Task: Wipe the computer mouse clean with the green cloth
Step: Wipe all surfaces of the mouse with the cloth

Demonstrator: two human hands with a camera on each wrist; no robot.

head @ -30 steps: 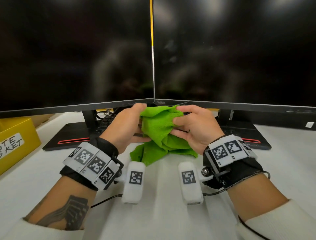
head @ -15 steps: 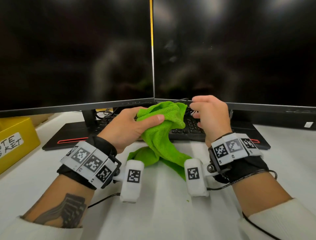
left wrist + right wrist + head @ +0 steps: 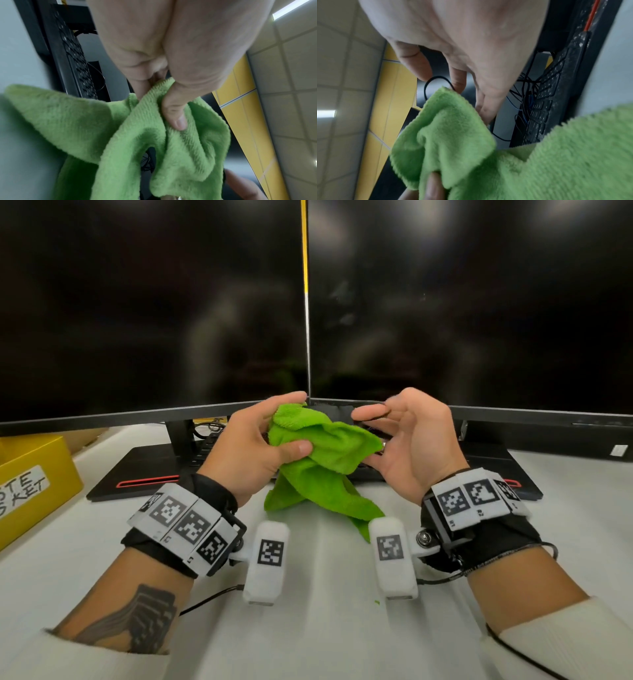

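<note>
One hand carries the load at this moment: my left hand (image 3: 251, 451) grips the fluffy green microfibre cloth (image 3: 318, 460), thumb clamped over a bunched fold, fingers curled behind it. The left wrist view confirms the thumb (image 3: 175, 115) pressing into the pile. My right hand (image 3: 407, 440) is relaxed, palm turned inward, fingers loosely bent; a free corner of the cloth lies against its palm, but I cannot see any finger closing on it. A thin black cable (image 3: 436, 79) loops just beyond the right fingertips.

The computer mouse does not show in any view; I cannot tell where it lies, and the cable may lead to it.

Procedure for the step in hand, as I judge it: regather the cloth into a compact pad before wiping. Take the loose corner with the right hand, fold it under, and leave one smooth face exposed. Keep the hanging tails clear of the black keyboard (image 3: 73, 56) behind the hands.

Count: one cloth, its lower tails touching the white desk (image 3: 308, 628); two dark monitors (image 3: 154, 302), side by side; one keyboard; one yellow bin (image 3: 30, 474) at the far left; no mouse visible.
</note>
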